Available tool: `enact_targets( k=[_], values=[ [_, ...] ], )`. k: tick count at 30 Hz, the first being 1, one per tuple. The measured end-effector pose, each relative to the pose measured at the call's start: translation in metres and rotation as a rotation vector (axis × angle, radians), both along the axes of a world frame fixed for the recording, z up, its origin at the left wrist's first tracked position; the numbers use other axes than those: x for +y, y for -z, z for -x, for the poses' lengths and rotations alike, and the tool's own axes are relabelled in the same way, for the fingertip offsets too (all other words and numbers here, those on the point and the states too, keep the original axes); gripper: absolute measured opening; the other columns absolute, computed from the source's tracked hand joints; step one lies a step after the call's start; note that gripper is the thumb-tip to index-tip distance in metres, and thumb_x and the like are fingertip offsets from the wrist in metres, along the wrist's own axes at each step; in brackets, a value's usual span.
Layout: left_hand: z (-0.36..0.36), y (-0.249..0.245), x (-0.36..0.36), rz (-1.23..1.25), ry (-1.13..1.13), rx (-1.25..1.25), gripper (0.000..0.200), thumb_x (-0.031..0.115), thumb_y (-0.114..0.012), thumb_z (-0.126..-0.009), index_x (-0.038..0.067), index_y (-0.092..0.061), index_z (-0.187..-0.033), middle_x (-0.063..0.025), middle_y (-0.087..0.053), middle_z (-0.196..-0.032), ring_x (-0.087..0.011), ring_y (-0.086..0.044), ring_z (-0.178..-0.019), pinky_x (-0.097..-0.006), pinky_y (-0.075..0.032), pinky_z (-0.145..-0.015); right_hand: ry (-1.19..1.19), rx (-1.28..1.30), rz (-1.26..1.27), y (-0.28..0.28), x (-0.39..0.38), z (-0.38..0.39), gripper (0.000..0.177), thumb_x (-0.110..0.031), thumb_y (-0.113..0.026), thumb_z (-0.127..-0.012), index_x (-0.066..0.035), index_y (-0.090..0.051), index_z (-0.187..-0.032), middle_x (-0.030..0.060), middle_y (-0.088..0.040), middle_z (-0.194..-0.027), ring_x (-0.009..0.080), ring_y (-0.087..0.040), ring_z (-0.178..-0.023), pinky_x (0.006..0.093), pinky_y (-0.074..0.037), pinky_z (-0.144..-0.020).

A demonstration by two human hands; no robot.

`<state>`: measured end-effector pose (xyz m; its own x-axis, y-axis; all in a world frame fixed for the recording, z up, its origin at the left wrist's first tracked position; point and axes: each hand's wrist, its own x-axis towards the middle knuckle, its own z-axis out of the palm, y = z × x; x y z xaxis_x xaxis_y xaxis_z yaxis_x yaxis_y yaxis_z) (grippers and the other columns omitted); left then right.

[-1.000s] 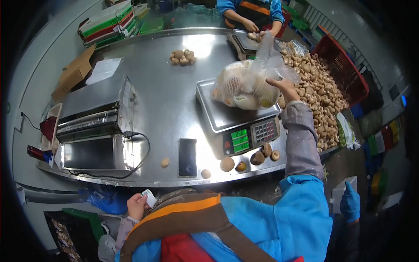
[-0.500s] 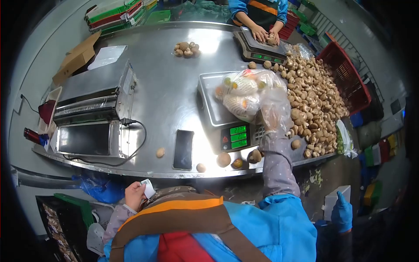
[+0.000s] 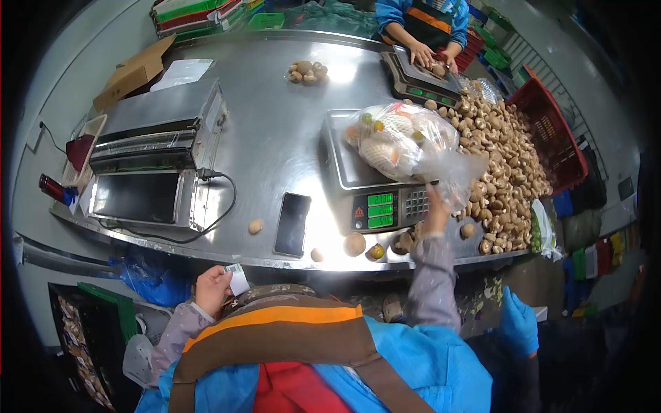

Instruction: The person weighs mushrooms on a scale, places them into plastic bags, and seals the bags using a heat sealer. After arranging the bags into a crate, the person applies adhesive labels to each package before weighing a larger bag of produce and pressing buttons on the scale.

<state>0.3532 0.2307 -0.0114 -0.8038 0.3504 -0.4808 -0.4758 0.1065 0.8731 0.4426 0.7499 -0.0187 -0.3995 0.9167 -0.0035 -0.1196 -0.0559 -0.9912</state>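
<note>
Pinched in my left hand [image 3: 213, 289] is a small white paper slip [image 3: 239, 281] with print on it, held low in front of the table edge. My right hand [image 3: 436, 212] is at the right end of the digital scale [image 3: 352, 165], fingertips beside its keypad [image 3: 416, 204]. The loose neck of a clear plastic bag [image 3: 392, 141] partly covers its fingers, so I cannot tell how they are bent. Fruit in white foam nets fills the bag, which rests on the scale's pan. Green digits light the scale's display [image 3: 381, 210].
Mushrooms [image 3: 506, 155] are heaped at right beside a tilted red crate [image 3: 551, 131]. Across the table a co-worker [image 3: 427, 34] handles mushrooms at another scale [image 3: 420, 79]. A phone [image 3: 292, 224] and wrapping machine [image 3: 158, 162] are at left. A blue-gloved hand [image 3: 518, 323] shows lower right.
My right hand has drawn back from over the bag's neck to the keypad side. The bag's neck now flops to the right. My left hand still holds the slip; the view has shifted slightly.
</note>
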Motion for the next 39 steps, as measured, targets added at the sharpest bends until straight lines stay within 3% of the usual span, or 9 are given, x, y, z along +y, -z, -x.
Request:
enact_targets(
  k=[5,9,12,15,16,23,25,28,39],
  values=[
    [-0.001,-0.021,0.024,0.044,0.096,0.110,0.008,0.009,-0.056,-0.088,0.001,-0.058,-0.086,-0.0022,-0.061,-0.070,-0.0053,-0.053,-0.057,-0.0192,-0.040,-0.051,-0.183,0.175,0.313,-0.006,-0.129,-0.011,0.020,-0.010,-0.064,-0.081,-0.005,-0.056,-0.099,0.0029,-0.057,-0.088,0.0113,-0.056,-0.076,0.0256,-0.047,-0.066],
    [0.000,-0.043,0.047,0.038,0.247,0.190,0.011,0.009,-0.059,-0.087,0.000,-0.058,-0.081,-0.0009,-0.059,-0.067,-0.0044,-0.050,-0.058,-0.0198,-0.039,-0.053,-0.939,-0.048,0.293,-0.017,-0.213,-0.005,0.035,-0.010,-0.066,-0.078,-0.005,-0.055,-0.110,0.0052,-0.059,-0.097,0.0129,-0.057,-0.085,0.0266,-0.047,-0.074],
    [-0.001,-0.047,0.055,0.045,0.265,0.204,0.010,0.009,-0.059,-0.087,0.000,-0.058,-0.082,-0.0008,-0.059,-0.067,-0.0038,-0.050,-0.058,-0.0196,-0.039,-0.054,-0.469,0.069,0.135,-0.026,-0.200,0.006,0.035,-0.008,-0.066,-0.077,-0.004,-0.055,-0.110,0.0053,-0.060,-0.100,0.0130,-0.057,-0.086,0.0260,-0.047,-0.073],
    [-0.005,-0.046,0.049,0.046,0.248,0.205,0.010,0.009,-0.059,-0.087,0.000,-0.058,-0.082,-0.0008,-0.060,-0.068,-0.0037,-0.051,-0.059,-0.0198,-0.039,-0.054,0.018,0.016,-0.083,-0.008,-0.096,0.000,0.065,-0.002,-0.072,-0.072,0.002,-0.038,-0.127,0.0155,-0.041,-0.131,0.0225,-0.043,-0.120,0.0317,-0.040,-0.096],
    [-0.007,-0.043,0.045,0.040,0.239,0.207,0.010,0.009,-0.059,-0.087,0.000,-0.058,-0.082,-0.0008,-0.060,-0.068,-0.0037,-0.051,-0.059,-0.0198,-0.039,-0.054,0.098,0.095,-0.119,-0.023,-0.075,0.003,0.063,-0.002,-0.073,-0.072,0.001,-0.040,-0.126,0.0136,-0.047,-0.125,0.0221,-0.050,-0.110,0.0324,-0.043,-0.091],
    [-0.016,-0.030,0.028,0.046,0.119,0.137,0.009,0.007,-0.057,-0.088,0.000,-0.058,-0.083,-0.0023,-0.061,-0.070,-0.0049,-0.054,-0.060,-0.0197,-0.041,-0.053,-0.037,0.052,-0.202,0.004,-0.038,-0.028,0.052,-0.003,-0.073,-0.069,-0.003,-0.053,-0.117,0.0076,-0.056,-0.109,0.0212,-0.055,-0.093,0.0344,-0.044,-0.081],
    [-0.021,-0.027,0.026,0.010,0.053,0.094,0.008,0.006,-0.056,-0.089,0.001,-0.058,-0.084,-0.0037,-0.062,-0.072,-0.0057,-0.055,-0.060,-0.0197,-0.043,-0.053,0.193,-0.889,-0.875,0.031,-0.041,-0.053,0.044,-0.009,-0.067,-0.075,-0.010,-0.055,-0.118,0.0118,-0.055,-0.110,0.0277,-0.051,-0.100,0.0403,-0.040,-0.085],
    [-0.027,-0.017,0.023,0.059,0.072,0.079,0.009,0.006,-0.055,-0.089,0.001,-0.057,-0.082,-0.0035,-0.062,-0.072,-0.0057,-0.055,-0.060,-0.0197,-0.043,-0.053,0.125,-0.932,-1.051,0.044,-0.045,-0.068,0.038,-0.018,-0.063,-0.079,-0.021,-0.058,-0.117,0.0119,-0.052,-0.112,0.0320,-0.046,-0.102,0.0445,-0.038,-0.086],
    [-0.023,-0.010,0.033,0.065,0.138,0.085,0.012,0.009,-0.056,-0.089,0.001,-0.056,-0.080,-0.0029,-0.062,-0.071,-0.0056,-0.055,-0.061,-0.0207,-0.042,-0.055,0.136,-0.916,-1.077,0.042,-0.042,-0.047,0.039,-0.021,-0.063,-0.080,-0.021,-0.058,-0.119,0.0105,-0.051,-0.107,0.0311,-0.046,-0.093,0.0429,-0.039,-0.080]
  ],
)
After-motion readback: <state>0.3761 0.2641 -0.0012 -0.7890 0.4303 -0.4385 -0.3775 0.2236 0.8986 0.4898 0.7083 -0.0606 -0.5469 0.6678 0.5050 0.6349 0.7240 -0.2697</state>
